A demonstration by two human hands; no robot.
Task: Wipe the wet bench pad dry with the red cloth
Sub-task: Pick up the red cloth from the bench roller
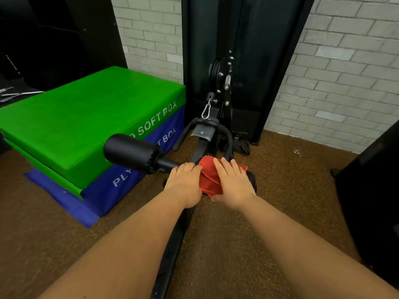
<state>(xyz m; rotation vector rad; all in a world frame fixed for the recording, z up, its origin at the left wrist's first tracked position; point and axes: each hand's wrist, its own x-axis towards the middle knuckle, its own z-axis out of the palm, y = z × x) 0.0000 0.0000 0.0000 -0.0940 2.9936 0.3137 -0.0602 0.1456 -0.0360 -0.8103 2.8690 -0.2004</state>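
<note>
The red cloth (210, 180) lies bunched over the right-hand black roller pad (252, 180), which it mostly hides. My right hand (233, 184) presses flat on the cloth, fingers spread and pointing away from me. My left hand (184, 186) holds the cloth's left edge at the metal bar, fingers curled. The matching left roller pad (131, 153) sticks out uncovered to the left. I cannot tell whether any pad is wet.
Green and blue soft plyo boxes (86, 126) are stacked at left. A black cable machine column (226, 61) with pulley, carabiner and handle (203, 134) stands ahead against the white brick wall. The black frame rail (172, 244) runs toward me over brown flooring. A dark object (375, 190) stands at right.
</note>
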